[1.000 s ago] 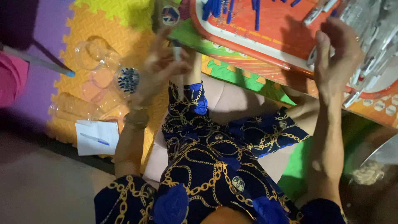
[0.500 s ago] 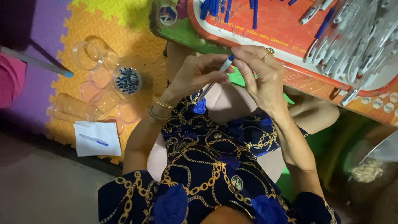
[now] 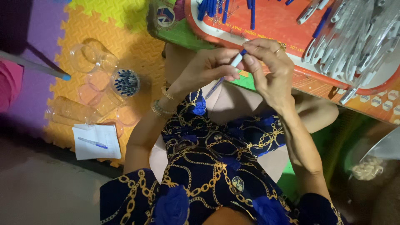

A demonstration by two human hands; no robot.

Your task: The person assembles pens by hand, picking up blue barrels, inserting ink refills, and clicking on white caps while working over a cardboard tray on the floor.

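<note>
Seated on a floor of coloured foam mats (image 3: 83,25), a person in a blue dress with a gold chain print brought both hands together over the lap to work on a single pen (image 3: 228,71). Its slim barrel ran slantwise, tip down toward the body and blue end up toward the tray (image 3: 275,25), an angle that kept that end within reach of both sets of fingers.

The left hand (image 3: 208,68) was curled around the barrel, thumb and fingers pinching it near the top, wrist bent and ringed by bracelets (image 3: 161,104). The right hand (image 3: 271,71), wearing a ring, arched above it, its fingertips closed on the pen's blue end; whether they pushed or pulled could not be told.

The red oval tray sat just ahead of the hands, with loose blue pen parts (image 3: 216,8) scattered at its far side and a heap of clear pen barrels (image 3: 354,41) piled at its right, apparently placed where either hand could reach them.

At the person's left, well apart from the hands, a clear cup of blue caps (image 3: 125,82) stood among empty clear plastic cups (image 3: 89,58). Nearby lay a sheet of white paper (image 3: 96,141) with one finished pen resting on it.
</note>
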